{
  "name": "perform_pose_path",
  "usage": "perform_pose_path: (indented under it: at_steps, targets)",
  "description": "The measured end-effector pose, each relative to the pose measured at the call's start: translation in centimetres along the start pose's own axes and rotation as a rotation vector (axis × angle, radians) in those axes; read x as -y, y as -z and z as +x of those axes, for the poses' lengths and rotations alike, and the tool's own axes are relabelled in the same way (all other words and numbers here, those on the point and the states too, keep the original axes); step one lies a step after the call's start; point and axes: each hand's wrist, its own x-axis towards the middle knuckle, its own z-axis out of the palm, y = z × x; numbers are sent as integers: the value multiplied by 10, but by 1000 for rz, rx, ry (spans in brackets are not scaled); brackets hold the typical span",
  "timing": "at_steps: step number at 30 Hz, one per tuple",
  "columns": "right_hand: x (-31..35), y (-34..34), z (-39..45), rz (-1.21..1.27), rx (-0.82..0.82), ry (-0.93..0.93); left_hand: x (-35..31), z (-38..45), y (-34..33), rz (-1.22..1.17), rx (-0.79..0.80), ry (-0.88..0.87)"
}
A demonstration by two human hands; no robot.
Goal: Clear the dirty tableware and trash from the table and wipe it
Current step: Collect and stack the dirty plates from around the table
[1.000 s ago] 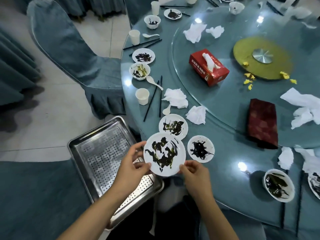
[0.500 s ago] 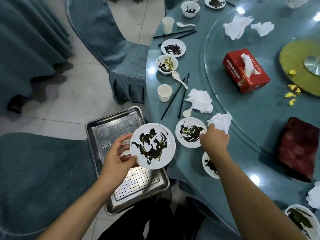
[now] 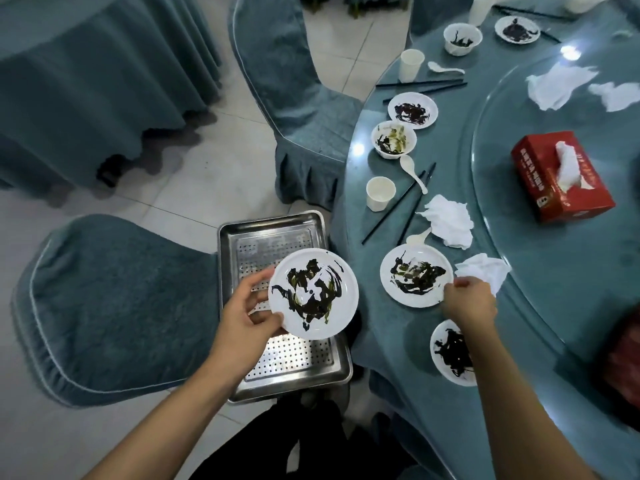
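Both forearms are bare and sleeveless, above dark black clothing point(image 3: 301, 441) below.

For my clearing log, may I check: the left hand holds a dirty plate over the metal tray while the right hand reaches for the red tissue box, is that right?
Not quite. The head view shows the left hand holding the dirty plate over the metal tray, but the right hand is at the rim of a second plate beside a napkin, well short of the tissue box.

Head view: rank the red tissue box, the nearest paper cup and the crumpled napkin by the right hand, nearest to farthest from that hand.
1. Crumpled napkin, touching or almost touching the right hand, on its far side.
2. Paper cup, up-left near the table edge.
3. Red tissue box, up-right on the glass turntable.
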Motion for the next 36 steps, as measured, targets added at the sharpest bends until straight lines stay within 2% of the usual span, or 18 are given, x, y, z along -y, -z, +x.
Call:
perform_pose_path:
  at_steps: [4, 9, 14, 21, 29, 36]
  targets:
    - [17, 14, -54, 330, -21, 98, 6, -13, 17, -38, -22, 6]
    - [59, 5, -139, 628, 142, 226, 15, -31, 53, -99, -32, -15]
    - [91, -40, -222, 570, 267, 396, 27, -53, 111, -158, -51, -54]
    - [130, -117, -351, 505, 222, 600, 39, -88, 232, -252, -27, -83]
    - [171, -196, -488, 570, 276, 638, 62, -121, 369, -323, -7, -71]
    - [221, -233, -516, 547, 319, 593, 49, -91, 427, -333, -40, -95]
